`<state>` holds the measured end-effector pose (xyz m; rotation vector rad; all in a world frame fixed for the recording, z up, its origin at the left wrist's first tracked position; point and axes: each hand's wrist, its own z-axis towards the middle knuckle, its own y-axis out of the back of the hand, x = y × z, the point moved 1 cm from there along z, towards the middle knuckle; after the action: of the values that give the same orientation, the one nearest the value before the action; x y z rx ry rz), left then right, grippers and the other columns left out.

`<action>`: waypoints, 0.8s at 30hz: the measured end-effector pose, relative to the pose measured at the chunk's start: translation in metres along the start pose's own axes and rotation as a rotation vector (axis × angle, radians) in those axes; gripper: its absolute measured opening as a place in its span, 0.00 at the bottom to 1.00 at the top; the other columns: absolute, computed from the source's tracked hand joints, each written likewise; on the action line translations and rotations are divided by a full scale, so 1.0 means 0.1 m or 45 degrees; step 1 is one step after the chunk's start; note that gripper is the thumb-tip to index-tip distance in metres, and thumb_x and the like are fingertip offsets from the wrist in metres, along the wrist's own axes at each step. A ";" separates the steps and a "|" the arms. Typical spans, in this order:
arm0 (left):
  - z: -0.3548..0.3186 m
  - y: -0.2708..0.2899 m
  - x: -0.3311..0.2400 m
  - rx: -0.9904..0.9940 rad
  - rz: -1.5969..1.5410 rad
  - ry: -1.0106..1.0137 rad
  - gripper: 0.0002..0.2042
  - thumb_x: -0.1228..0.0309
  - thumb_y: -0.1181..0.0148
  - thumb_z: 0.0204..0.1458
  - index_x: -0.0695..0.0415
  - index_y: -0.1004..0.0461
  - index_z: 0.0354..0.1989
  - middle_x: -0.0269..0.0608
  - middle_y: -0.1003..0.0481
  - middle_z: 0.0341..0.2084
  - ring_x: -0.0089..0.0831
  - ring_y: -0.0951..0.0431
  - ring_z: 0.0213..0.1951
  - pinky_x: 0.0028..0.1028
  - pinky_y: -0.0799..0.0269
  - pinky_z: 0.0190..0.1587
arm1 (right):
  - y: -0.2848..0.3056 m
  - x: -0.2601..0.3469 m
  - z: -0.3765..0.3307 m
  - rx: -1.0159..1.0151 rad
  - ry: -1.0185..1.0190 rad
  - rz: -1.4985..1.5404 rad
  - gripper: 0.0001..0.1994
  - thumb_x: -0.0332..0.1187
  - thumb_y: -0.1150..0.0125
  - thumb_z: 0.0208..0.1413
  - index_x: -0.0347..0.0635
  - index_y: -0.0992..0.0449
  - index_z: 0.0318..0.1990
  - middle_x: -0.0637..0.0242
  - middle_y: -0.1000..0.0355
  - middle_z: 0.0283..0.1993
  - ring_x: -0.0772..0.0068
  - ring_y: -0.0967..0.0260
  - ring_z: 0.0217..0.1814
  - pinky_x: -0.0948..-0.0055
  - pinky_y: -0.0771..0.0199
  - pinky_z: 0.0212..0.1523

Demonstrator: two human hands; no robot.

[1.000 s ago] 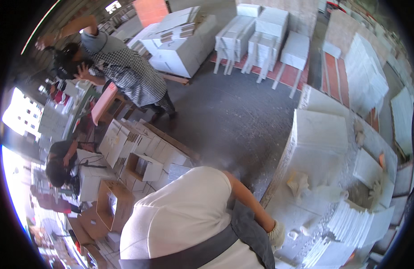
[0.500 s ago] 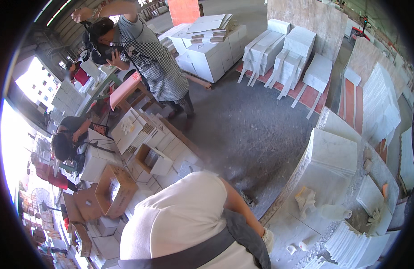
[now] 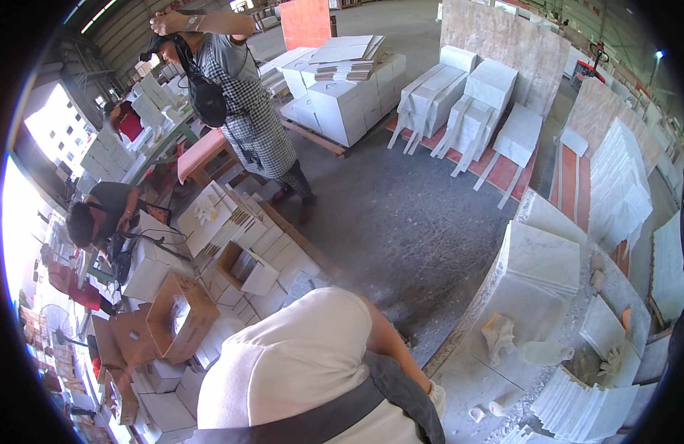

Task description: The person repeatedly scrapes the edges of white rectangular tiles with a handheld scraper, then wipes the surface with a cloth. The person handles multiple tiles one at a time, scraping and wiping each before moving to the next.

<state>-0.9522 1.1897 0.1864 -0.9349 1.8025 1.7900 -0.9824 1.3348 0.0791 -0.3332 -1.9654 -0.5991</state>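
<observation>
One left hand [image 3: 437, 399] in a pale glove is by the bottom edge, mostly cut off; I cannot tell if it is open or closed, or what it holds. The right hand is out of sight. Near the left hand is one flat white stone table top [image 3: 460, 376]. On it are two small white bits [image 3: 477, 414], one crumpled cream glove [image 3: 497, 337], one pale plastic bottle [image 3: 547, 353] lying down, and one pile of square white stone slabs [image 3: 538, 255].

To the left, one big brown cardboard box [image 3: 198, 325] has something clear and shiny inside. One smaller open box [image 3: 262, 281] holds thin grey things. Farther off, three white block piles [image 3: 484, 92] sit on a red board [image 3: 526, 179]. Four other people [image 3: 257, 126] are about.
</observation>
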 end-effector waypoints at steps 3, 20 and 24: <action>0.00 -0.02 -0.01 0.006 0.000 -0.001 0.16 0.54 0.43 0.53 0.53 0.16 0.34 0.51 0.18 0.31 0.50 0.17 0.33 0.48 0.24 0.34 | 0.03 -0.02 0.00 -0.006 -0.002 -0.010 0.23 0.38 0.41 0.63 0.37 0.35 0.61 0.60 0.36 0.52 0.64 0.39 0.53 0.64 0.39 0.56; -0.05 -0.12 -0.06 0.053 0.003 -0.010 0.15 0.55 0.43 0.53 0.52 0.16 0.33 0.49 0.18 0.30 0.48 0.17 0.32 0.47 0.24 0.32 | 0.26 -0.11 -0.07 -0.089 -0.015 -0.038 0.26 0.37 0.41 0.62 0.36 0.37 0.64 0.56 0.36 0.58 0.60 0.39 0.60 0.60 0.40 0.64; -0.08 -0.08 -0.13 0.076 0.018 -0.041 0.15 0.55 0.43 0.53 0.52 0.16 0.33 0.49 0.18 0.30 0.47 0.17 0.31 0.47 0.24 0.32 | 0.47 -0.21 -0.11 -0.139 -0.020 -0.036 0.27 0.36 0.41 0.62 0.36 0.37 0.65 0.56 0.36 0.60 0.59 0.39 0.62 0.59 0.41 0.66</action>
<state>-0.9367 1.1847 0.1911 -0.8673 1.8362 1.7401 -0.9418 1.3688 0.0772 -0.3791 -1.9590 -0.7257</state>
